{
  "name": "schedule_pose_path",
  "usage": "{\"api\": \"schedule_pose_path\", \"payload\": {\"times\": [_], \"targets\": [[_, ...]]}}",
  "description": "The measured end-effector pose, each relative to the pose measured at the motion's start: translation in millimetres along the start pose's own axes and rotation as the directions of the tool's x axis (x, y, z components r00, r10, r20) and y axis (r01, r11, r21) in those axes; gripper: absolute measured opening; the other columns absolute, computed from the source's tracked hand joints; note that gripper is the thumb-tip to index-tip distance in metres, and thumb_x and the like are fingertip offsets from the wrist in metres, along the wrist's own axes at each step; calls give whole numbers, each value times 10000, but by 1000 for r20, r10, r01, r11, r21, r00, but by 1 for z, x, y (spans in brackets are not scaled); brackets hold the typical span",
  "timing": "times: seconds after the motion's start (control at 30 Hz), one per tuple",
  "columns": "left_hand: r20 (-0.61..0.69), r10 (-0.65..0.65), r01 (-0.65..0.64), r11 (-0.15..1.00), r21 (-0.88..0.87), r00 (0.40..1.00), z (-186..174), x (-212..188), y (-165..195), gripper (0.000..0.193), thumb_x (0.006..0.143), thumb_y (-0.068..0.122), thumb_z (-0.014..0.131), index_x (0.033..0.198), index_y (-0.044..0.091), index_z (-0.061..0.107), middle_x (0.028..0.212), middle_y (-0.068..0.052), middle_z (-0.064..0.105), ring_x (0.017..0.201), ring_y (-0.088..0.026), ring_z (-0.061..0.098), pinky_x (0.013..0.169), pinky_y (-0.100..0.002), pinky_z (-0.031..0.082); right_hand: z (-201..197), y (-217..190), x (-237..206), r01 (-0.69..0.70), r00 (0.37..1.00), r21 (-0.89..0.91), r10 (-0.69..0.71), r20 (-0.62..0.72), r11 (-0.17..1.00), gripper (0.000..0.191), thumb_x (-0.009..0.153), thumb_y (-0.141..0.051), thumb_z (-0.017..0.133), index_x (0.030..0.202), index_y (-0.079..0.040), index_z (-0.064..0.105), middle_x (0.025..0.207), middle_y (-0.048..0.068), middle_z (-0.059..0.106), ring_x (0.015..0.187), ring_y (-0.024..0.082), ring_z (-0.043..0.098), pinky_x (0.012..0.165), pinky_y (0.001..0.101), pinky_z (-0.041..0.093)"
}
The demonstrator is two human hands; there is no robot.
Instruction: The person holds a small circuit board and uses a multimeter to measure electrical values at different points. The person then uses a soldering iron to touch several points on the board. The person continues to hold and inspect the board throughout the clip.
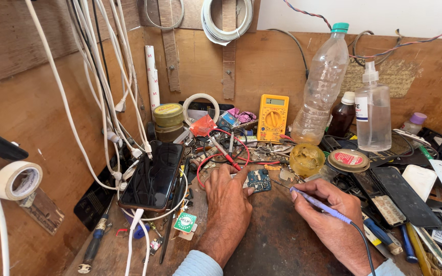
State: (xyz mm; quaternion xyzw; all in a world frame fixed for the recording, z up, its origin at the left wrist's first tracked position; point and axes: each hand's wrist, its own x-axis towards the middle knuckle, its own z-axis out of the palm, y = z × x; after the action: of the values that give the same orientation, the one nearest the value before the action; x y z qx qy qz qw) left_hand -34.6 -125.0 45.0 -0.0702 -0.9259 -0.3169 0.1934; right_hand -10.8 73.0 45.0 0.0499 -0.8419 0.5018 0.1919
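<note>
Workbench [277, 245] was a cluttered wooden surface, boxed in by plywood walls. Biggest loose item was the clear plastic bottle [323, 87] at the back, with a spray bottle [373, 115] just right of it and a yellow multimeter [273, 117] to the left. A black phone [153, 176] leaned at the left, cable plugged in. Left hand [228, 202] lay flat, fingertips pinning down a small blue circuit board [258, 180] mid-bench. Right hand [328, 214] was clamped around a purple soldering iron [319, 204], tip right beside the board; couldn't tell if touching.
</note>
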Motion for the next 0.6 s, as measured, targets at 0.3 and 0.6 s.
{"api": "schedule_pose_path", "payload": {"times": [0.3, 0.6], "targets": [[19, -15, 15, 1000, 3, 1000, 1, 0, 1, 497, 857, 116, 745, 1346, 100, 654, 1183, -159, 541, 1184, -321, 474, 1036, -502, 342, 1, 4, 0, -1, 1000, 32, 1, 15, 1000, 179, 835, -129, 783, 988, -35, 789, 832, 35, 832, 762, 43, 706, 690, 221, 569], [29, -21, 21, 1000, 3, 999, 1, 0, 1, 502, 862, 121, 743, 1354, 101, 648, 1191, -155, 536, 1184, -312, 476, 1030, -491, 352, 1, 4, 0, 0, 1000, 5, 0, 22, 1000, 181, 836, -126, 781, 993, -36, 787, 842, 36, 835, 765, 44, 710, 693, 221, 577]]}}
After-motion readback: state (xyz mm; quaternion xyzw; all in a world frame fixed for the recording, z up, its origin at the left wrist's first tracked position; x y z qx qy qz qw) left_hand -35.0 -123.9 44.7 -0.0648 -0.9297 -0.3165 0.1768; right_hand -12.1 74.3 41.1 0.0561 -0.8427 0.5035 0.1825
